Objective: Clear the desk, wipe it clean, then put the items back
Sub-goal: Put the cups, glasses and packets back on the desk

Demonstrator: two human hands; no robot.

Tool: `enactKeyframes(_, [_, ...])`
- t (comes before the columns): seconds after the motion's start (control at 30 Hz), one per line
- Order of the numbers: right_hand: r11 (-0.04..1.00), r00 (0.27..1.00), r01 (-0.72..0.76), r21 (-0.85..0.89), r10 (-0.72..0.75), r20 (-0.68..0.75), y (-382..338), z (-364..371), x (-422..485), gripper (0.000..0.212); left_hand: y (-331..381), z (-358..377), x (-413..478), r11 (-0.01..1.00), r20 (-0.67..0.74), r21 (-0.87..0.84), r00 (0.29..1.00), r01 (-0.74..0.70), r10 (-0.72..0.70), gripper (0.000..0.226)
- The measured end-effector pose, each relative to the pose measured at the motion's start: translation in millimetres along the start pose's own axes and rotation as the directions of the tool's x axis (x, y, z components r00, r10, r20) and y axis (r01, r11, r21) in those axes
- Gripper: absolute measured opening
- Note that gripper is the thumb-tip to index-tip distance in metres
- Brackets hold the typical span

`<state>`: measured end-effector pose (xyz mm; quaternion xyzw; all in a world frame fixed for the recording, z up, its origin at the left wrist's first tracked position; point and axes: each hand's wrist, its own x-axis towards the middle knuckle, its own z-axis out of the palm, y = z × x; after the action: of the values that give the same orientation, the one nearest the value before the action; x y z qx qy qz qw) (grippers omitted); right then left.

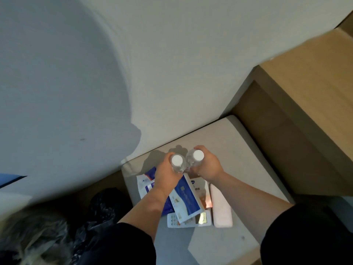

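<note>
My left hand (167, 175) is wrapped round the left bottle (177, 161), clear plastic, just under its white cap; my right hand (208, 167) grips the right bottle (197, 155) the same way. Both stand upright just below the middle of the frame, over the far part of the grey worktop (248, 169), so close that they look to touch; whether they rest on it or hang above it I cannot tell. Under my wrists lie blue-and-white packets (186, 199), a white keypad device (172, 220) and a pink case (221, 205). The risks, as I judge them: smooth plastic held high could slip; the bottles may knock together; set on the loose packets, either could tip toward the black bag (103, 203) at lower left.
</note>
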<state>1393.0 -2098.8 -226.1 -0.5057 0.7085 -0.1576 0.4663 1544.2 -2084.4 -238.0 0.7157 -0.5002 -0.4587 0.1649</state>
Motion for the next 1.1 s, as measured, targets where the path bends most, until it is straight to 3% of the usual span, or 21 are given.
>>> enactKeyframes(0.23, [0.994,0.989,0.059,0.09,-0.047,-0.139,-6.2,-37.8,-24.6,0.053,53.8,-19.9,-17.5,0.984,0.052,0.168,0.997,-0.058,0.05,0.065])
enactKeyframes(0.33, [0.989,0.977,0.144,0.04,-0.135,-0.166,-21.4,-74.7,-47.6,0.052,90.6,-26.1,-42.3,0.982,0.038,0.124,0.99,-0.139,0.136,0.063])
enactKeyframes(0.6, [0.976,0.926,0.216,0.009,-0.202,-0.318,-58.5,-198.8,-126.6,0.051,213.0,-31.1,-118.9,0.93,0.039,0.074,0.933,-0.361,0.359,0.06])
enactKeyframes(0.77, [0.96,0.911,0.258,0.113,-0.203,-0.359,-62.0,-280.1,-192.9,0.048,282.6,-25.2,-178.4,0.869,0.092,0.03,0.867,-0.493,0.489,0.048])
enactKeyframes(1.1, [0.927,0.785,0.355,0.124,-0.223,-0.579,13.3,-396.2,-368.3,0.042,376.3,72.6,-327.4,0.788,0.148,-0.131,0.774,-0.602,0.615,0.041])
